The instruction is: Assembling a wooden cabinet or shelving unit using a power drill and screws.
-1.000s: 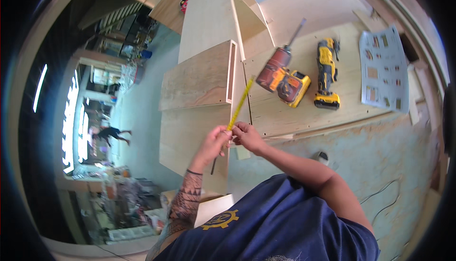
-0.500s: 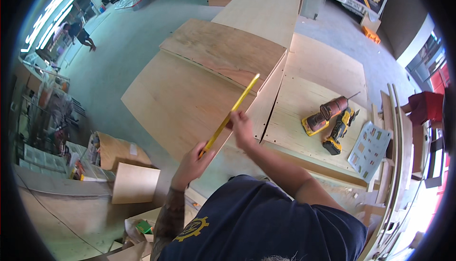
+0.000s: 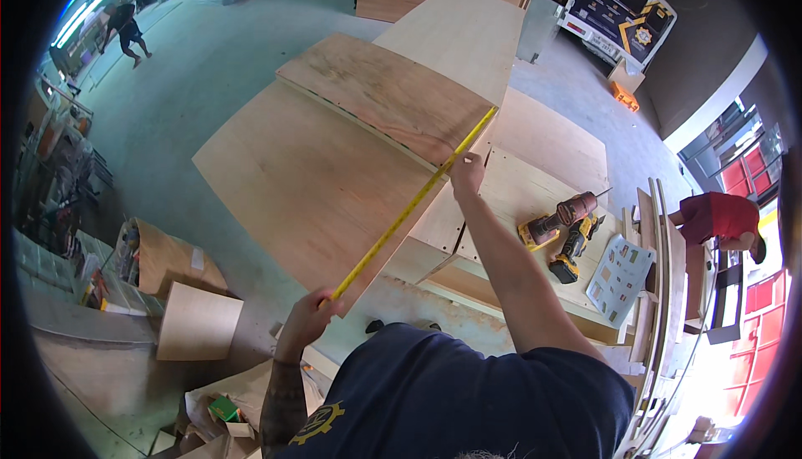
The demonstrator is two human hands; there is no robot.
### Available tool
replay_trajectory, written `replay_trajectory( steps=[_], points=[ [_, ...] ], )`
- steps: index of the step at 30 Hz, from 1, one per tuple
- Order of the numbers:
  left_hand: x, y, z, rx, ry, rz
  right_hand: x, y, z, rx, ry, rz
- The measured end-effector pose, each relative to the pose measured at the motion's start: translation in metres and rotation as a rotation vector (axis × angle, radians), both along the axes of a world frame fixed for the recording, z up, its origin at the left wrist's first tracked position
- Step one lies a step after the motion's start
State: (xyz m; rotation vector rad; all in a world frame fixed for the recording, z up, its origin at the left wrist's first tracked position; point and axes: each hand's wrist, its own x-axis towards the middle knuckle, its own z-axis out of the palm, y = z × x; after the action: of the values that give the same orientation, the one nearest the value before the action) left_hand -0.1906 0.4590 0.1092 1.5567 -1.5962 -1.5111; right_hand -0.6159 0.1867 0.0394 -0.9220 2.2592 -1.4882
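Yellow and thin, a long metal measuring tape (image 3: 401, 217) slants over a big flat tan plywood sheet (image 3: 301, 192), its far end at the near right corner of a thick brown wooden slab (image 3: 388, 96). The left hand (image 3: 307, 323) has its grip closed around the low end. The right hand (image 3: 468, 173) pinches the tape near the slab.

To the right, on a pale wooden box (image 3: 522, 179), lie a red-brown and yellow drill (image 3: 575, 207) and a black and yellow power tool (image 3: 572, 254), close together and apart from the tape. A white paper sheet with little pictures (image 3: 621, 279) is just beside them, near long thin wooden strips (image 3: 656, 250).

At the lower left, a square tan board (image 3: 199, 321) leans by some brown cardboard. The floor (image 3: 251, 58) is smooth and grey. A white van (image 3: 618, 12) stands at the back, near an orange case (image 3: 624, 97). A person in red (image 3: 723, 218) bends over at the right, and a person in dark clothes (image 3: 127, 29) is far off at the left.
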Motion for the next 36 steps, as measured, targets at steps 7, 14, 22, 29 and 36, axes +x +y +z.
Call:
replay_trajectory(
  steps=[7, 14, 22, 29, 36],
  points=[
    [-0.014, -0.021, -0.006, 0.039, 0.078, 0.001, 0.034, 0.066, -0.019, 0.118, 0.158, 0.164],
    [0.002, -0.016, -0.010, 0.198, 0.184, -0.081, 0.003, 0.070, -0.038, 0.130, 0.739, 0.461],
    [0.056, 0.035, -0.017, 0.354, 0.184, 0.064, 0.018, 0.080, -0.017, 0.127, 0.636, 0.563],
    [0.079, 0.051, -0.023, 0.372, 0.189, 0.049, 0.011, 0.083, -0.020, 0.131, 0.665, 0.539],
    [0.087, 0.058, -0.045, 0.362, 0.202, 0.018, 0.010, 0.082, -0.018, 0.131, 0.628, 0.541]
  ],
)
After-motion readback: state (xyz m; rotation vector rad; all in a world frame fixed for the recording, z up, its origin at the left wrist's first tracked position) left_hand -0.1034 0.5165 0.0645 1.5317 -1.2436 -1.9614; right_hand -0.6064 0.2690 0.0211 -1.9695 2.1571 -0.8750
